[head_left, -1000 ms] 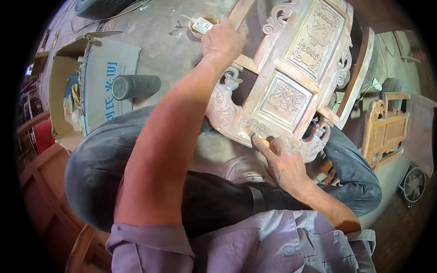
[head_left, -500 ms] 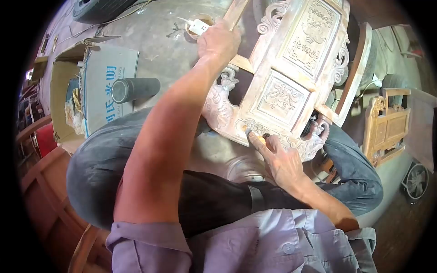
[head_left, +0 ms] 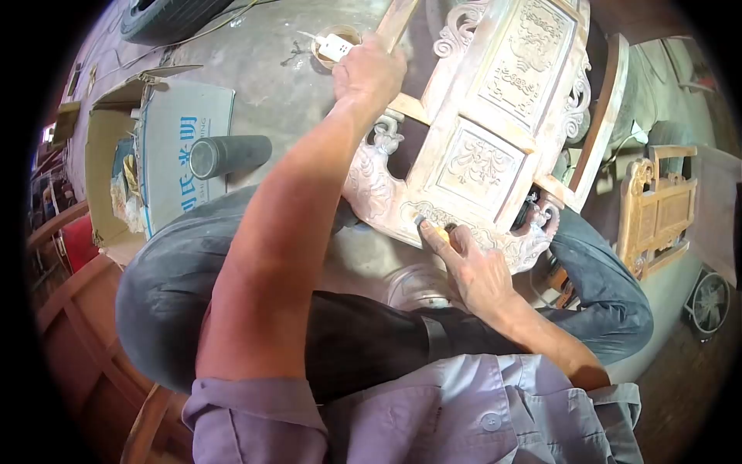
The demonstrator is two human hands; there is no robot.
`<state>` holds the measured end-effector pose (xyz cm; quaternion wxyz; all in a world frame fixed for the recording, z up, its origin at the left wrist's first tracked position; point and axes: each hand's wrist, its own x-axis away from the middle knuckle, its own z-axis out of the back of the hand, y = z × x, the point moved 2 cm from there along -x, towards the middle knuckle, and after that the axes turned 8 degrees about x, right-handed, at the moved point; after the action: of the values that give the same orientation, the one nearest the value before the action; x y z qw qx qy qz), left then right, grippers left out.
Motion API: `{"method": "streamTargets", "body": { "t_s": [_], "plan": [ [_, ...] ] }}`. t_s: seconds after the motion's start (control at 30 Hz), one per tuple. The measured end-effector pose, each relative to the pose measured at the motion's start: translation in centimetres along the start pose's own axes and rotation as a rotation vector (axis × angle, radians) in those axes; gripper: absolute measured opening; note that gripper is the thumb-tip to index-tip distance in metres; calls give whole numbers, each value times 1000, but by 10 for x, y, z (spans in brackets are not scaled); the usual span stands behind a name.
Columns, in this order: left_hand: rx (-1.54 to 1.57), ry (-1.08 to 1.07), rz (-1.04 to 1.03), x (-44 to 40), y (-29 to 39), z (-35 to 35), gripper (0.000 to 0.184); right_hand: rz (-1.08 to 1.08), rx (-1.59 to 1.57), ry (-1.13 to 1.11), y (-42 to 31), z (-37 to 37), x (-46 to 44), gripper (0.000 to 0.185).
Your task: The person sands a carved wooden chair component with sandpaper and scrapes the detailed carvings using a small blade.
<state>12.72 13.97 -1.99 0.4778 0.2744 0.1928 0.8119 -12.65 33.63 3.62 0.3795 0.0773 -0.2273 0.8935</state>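
Observation:
A pale carved wooden chair back (head_left: 514,145), with scrollwork edges and two relief panels, leans across my lap. My left hand (head_left: 369,71) is closed around a wooden rail (head_left: 399,22) that joins the frame at the top. Down at the lower carved edge, my right hand (head_left: 477,271) pinches a small yellow piece (head_left: 443,232), mostly hidden by the fingers. A dark grey tip (head_left: 420,220) shows at the thumb, against the carving. Whether it belongs to the yellow piece I cannot tell.
Left of my arm are an open cardboard box (head_left: 189,147) and a dark cylinder (head_left: 230,155). A white power strip (head_left: 335,48) lies on a round container beyond my left hand. A tire (head_left: 174,17) is at the back, a brown carved frame (head_left: 661,209) and fan (head_left: 707,304) at right.
The view has shifted very slightly. My left hand keeps its hold on the rail, and my right hand stays at the lower carving with barely any shift.

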Motion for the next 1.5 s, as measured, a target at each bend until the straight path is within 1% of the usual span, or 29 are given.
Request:
{"method": "streamTargets", "body": {
  "t_s": [0.13, 0.23, 0.33, 0.43, 0.53, 0.63, 0.73, 0.83, 0.87, 0.97, 1.1, 1.23, 1.27, 1.37, 1.5],
  "plan": [
    [-38, 9, 32, -2, -1, -3, 56, -7, -22, -1, -1, -3, 8, 69],
    [-2, 12, 12, 1, -1, -2, 56, 8, 6, -3, 0, 0, -3, 69],
    [8, -6, 19, 1, -1, 0, 55, -11, 22, -29, -3, 1, 7, 69],
    [-2, -7, 9, -4, -5, -4, 61, -11, -8, -47, -4, 5, 5, 69],
    [13, 25, -5, -4, -7, -7, 61, 21, -3, -20, -2, 4, -2, 69],
    [-8, 14, 10, -2, -4, -5, 61, -3, -20, -13, -4, 4, 10, 68],
    [-15, 20, -8, -5, -7, -8, 62, 4, 41, -45, -5, 9, -1, 68],
    [-29, 26, -12, -5, -6, -6, 62, 26, 47, -17, -3, 8, 2, 68],
    [-14, 0, 4, -4, -4, -5, 61, 24, 5, -21, -2, 6, 6, 68],
    [-45, 7, 25, -5, -3, -6, 57, 39, 22, -18, -2, 7, 2, 68],
    [-15, 6, 1, 1, -1, -1, 53, 32, 16, -36, -2, 7, 0, 70],
    [-45, 6, 21, -2, -2, -4, 54, 14, 8, -30, -4, 10, 1, 68],
    [-43, 15, 17, -3, -2, -5, 54, 31, -9, -13, -3, 8, -4, 69],
    [-36, 20, 20, 1, 0, -2, 53, -11, -83, 49, -8, 1, 6, 72],
    [-21, 3, 23, 1, 2, 0, 53, -55, -116, 2, -11, -1, 5, 75]
  ]
}}
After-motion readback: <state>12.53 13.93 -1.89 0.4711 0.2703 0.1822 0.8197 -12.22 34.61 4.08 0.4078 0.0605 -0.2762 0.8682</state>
